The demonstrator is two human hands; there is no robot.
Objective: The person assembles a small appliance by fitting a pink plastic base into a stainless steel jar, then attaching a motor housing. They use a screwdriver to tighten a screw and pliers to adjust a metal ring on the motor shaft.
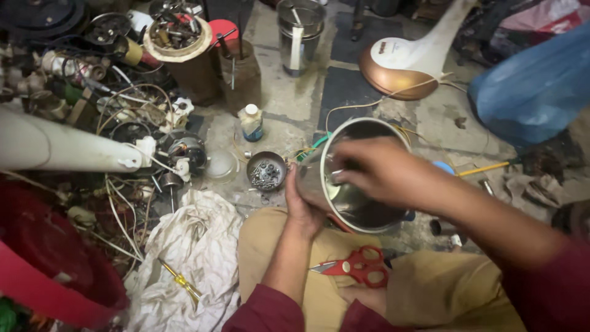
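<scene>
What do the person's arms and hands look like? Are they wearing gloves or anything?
No gloves. Both the left hand and the right hand are bare, with no rings or watch that I can see. The forearms are bare too. Dark red, maroon sleeves are pushed up towards the elbows on both arms.

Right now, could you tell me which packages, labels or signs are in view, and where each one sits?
Small bottle: floor behind the bowl of screws; white cap, pale body, blue label band.
Fan base: floor at upper right; copper and white, small dark label patch on top.
Steel canister: top centre; a pale strip hangs down its front.
</scene>
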